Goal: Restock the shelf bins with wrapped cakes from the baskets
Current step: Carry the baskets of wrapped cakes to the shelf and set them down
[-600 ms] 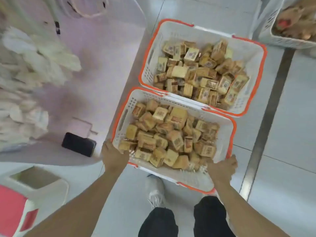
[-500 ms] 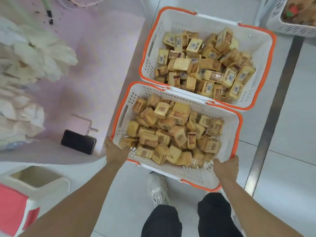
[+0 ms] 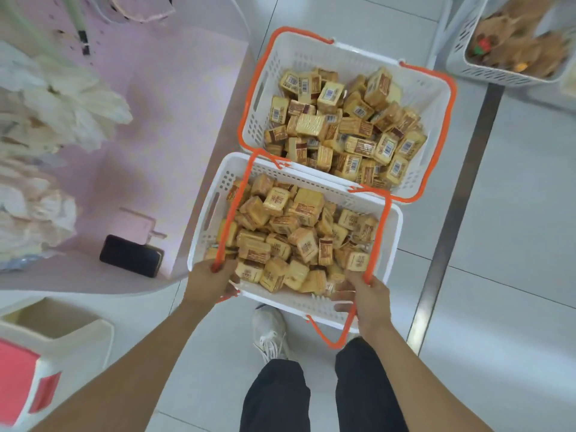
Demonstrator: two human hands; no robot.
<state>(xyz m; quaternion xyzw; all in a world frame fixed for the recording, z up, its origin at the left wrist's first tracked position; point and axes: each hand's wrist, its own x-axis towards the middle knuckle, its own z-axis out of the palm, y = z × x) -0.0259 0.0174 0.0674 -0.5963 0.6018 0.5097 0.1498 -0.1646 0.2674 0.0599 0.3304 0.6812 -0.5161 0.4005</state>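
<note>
Seen from the head camera, the near white slotted plastic basket (image 3: 386, 226) sat heaped with yellow wrapped cakes (image 3: 293, 232). The left hand (image 3: 208, 283) gripped its orange handle (image 3: 232, 210); the right hand (image 3: 369, 299) curled round the other. Just beyond this basket, a second basket (image 3: 434, 98) stood equally full. Restocking looked barely begun, I judged.

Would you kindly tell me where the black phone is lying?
In the head view, the phone lies at left on the pink shelf, just left of the near basket.
</note>
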